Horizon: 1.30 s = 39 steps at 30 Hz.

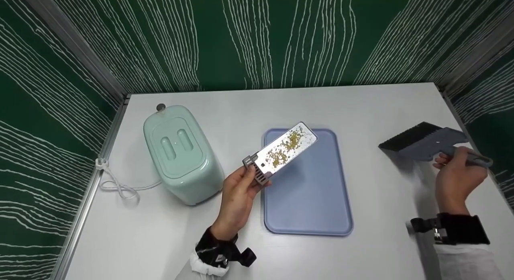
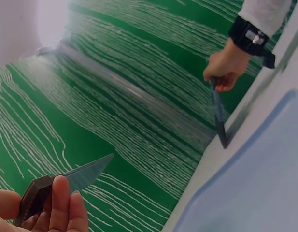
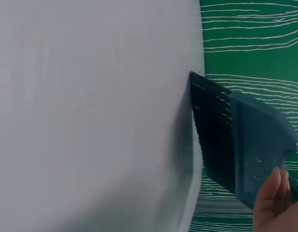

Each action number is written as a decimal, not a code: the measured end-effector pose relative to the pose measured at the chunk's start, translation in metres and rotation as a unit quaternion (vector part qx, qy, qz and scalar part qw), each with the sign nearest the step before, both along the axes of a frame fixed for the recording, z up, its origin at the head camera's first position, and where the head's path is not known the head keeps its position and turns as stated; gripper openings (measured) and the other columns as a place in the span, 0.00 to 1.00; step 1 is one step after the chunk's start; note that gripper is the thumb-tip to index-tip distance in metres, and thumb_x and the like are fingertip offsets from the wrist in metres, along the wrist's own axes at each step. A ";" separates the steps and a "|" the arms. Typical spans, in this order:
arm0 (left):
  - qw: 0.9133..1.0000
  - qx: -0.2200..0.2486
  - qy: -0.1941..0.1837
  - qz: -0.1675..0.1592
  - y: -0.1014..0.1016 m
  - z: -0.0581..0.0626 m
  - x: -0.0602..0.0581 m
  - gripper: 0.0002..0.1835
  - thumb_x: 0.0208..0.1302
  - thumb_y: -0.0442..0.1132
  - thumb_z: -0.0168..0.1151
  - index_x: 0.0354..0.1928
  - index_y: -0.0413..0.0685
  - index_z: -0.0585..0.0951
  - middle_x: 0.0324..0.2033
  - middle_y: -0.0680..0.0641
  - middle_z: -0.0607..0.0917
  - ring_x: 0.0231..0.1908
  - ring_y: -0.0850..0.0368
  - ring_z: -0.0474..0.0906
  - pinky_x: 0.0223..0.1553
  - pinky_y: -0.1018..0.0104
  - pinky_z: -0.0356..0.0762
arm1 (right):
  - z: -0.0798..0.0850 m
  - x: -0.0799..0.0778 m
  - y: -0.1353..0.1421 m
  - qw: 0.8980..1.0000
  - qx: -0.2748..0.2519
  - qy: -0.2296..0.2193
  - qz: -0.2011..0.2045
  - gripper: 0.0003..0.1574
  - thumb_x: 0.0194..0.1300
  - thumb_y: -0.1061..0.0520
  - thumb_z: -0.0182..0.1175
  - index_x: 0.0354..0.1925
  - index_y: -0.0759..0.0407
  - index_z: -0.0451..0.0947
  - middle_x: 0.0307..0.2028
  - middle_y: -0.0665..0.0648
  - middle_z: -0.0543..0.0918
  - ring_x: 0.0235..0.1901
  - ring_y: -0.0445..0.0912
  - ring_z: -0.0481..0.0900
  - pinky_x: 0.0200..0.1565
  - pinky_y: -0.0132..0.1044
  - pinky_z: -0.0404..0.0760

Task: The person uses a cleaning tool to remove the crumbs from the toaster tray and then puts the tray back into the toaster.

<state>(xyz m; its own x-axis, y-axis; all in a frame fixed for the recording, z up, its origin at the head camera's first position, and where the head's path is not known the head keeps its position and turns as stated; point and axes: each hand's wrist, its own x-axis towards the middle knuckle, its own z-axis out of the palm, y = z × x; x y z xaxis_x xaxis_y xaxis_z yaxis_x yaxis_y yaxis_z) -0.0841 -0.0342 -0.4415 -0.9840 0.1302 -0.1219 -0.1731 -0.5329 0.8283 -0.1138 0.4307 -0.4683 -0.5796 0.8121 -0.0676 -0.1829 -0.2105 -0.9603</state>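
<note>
My left hand (image 1: 237, 199) grips a slim metal toaster crumb tray (image 1: 286, 148) by its dark slotted end, thumb on top. Yellow-brown crumbs (image 1: 293, 140) are scattered along its surface, and it slants up to the right above the far part of a blue tray (image 1: 309, 203). From the left wrist the crumb tray (image 2: 91, 173) shows nearly edge-on. At the far right, my right hand (image 1: 457, 183) holds a grey hand brush (image 1: 425, 145) by its handle. Its dark bristles (image 3: 211, 130) point left, close over the table's right side in the right wrist view.
A mint-green toaster (image 1: 178, 151) with its lid on stands at the left of the white table (image 1: 225, 248). Its white cord (image 1: 126, 188) loops toward the left edge. Green walls (image 1: 249, 39) with white streaks enclose the back and sides.
</note>
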 end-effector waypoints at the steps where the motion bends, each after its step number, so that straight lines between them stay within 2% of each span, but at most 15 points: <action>1: 1.000 0.000 0.000 -0.001 0.000 0.000 0.000 0.22 0.83 0.36 0.50 0.68 0.23 0.70 0.58 0.33 0.81 0.54 0.48 0.83 0.54 0.56 0.84 | 0.003 0.001 -0.003 1.000 0.007 0.010 -0.006 0.10 0.79 0.58 0.56 0.42 0.65 0.77 0.25 0.58 0.82 0.19 0.43 0.80 0.23 0.27 0.81; 5: 1.000 0.000 -0.002 0.001 0.000 0.002 -0.001 0.22 0.83 0.36 0.49 0.68 0.24 0.71 0.58 0.33 0.81 0.54 0.48 0.83 0.54 0.56 0.84 | 0.018 0.003 -0.020 0.997 0.046 0.051 -0.029 0.09 0.80 0.58 0.56 0.47 0.64 0.78 0.26 0.58 0.81 0.21 0.43 0.79 0.27 0.27 0.81; 10: 1.000 -0.001 -0.001 -0.002 0.002 0.001 -0.002 0.22 0.83 0.35 0.49 0.68 0.24 0.71 0.58 0.33 0.81 0.53 0.48 0.83 0.54 0.56 0.84 | 0.045 0.009 -0.048 0.987 0.081 0.130 -0.053 0.08 0.80 0.63 0.55 0.46 0.65 0.80 0.27 0.61 0.81 0.20 0.45 0.76 0.27 0.28 0.80; 17: 1.000 0.003 0.002 0.003 0.002 -0.001 -0.003 0.22 0.83 0.35 0.49 0.67 0.23 0.71 0.57 0.34 0.82 0.52 0.49 0.83 0.53 0.57 0.85 | 0.077 0.019 -0.084 0.976 0.053 0.204 -0.056 0.09 0.77 0.67 0.53 0.44 0.70 0.80 0.30 0.67 0.83 0.20 0.48 0.77 0.26 0.30 0.81; 24: 1.000 0.002 -0.002 0.009 -0.001 0.001 -0.002 0.21 0.83 0.34 0.50 0.66 0.23 0.72 0.55 0.35 0.83 0.51 0.49 0.84 0.53 0.57 0.85 | 0.093 0.031 -0.105 0.968 0.000 0.252 -0.005 0.07 0.75 0.69 0.54 0.43 0.74 0.78 0.30 0.70 0.81 0.19 0.51 0.77 0.25 0.33 0.82; 28: 1.000 -0.002 0.001 0.010 -0.002 0.001 -0.002 0.21 0.83 0.35 0.50 0.65 0.22 0.72 0.54 0.35 0.84 0.49 0.49 0.84 0.52 0.58 0.85 | 0.097 0.037 -0.119 0.960 -0.011 0.280 0.023 0.05 0.74 0.70 0.55 0.44 0.76 0.76 0.30 0.70 0.80 0.18 0.51 0.77 0.22 0.34 0.81; 33: 1.000 -0.007 0.004 0.009 -0.001 0.000 -0.003 0.21 0.82 0.35 0.51 0.64 0.22 0.73 0.51 0.35 0.84 0.47 0.50 0.85 0.51 0.59 0.85 | 0.095 0.041 -0.137 0.946 0.013 0.319 0.063 0.05 0.73 0.72 0.55 0.44 0.78 0.73 0.28 0.72 0.81 0.15 0.52 0.79 0.22 0.34 0.82; 35: 1.000 -0.009 0.003 0.010 -0.002 0.000 -0.003 0.21 0.82 0.35 0.51 0.64 0.22 0.73 0.50 0.35 0.85 0.47 0.50 0.85 0.50 0.59 0.86 | 0.093 0.041 -0.143 0.943 0.025 0.322 0.083 0.06 0.74 0.73 0.53 0.45 0.79 0.73 0.28 0.72 0.82 0.16 0.52 0.80 0.22 0.34 0.83; 39: 1.000 -0.013 -0.005 0.011 -0.002 0.000 -0.003 0.20 0.82 0.35 0.51 0.63 0.22 0.74 0.50 0.35 0.85 0.46 0.49 0.86 0.49 0.59 0.86 | 0.088 0.042 -0.155 0.937 0.013 0.322 0.136 0.06 0.76 0.72 0.54 0.46 0.79 0.72 0.28 0.71 0.82 0.17 0.52 0.81 0.23 0.34 0.83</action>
<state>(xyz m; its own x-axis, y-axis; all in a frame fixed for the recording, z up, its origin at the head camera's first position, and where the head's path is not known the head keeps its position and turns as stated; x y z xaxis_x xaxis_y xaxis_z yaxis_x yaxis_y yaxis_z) -0.0870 -0.0363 -0.4415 -0.9851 0.1054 -0.1358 -0.1709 -0.5144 0.8404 -0.0715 0.2759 -0.3804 -0.6789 0.6252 0.3849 -0.6695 -0.3120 -0.6741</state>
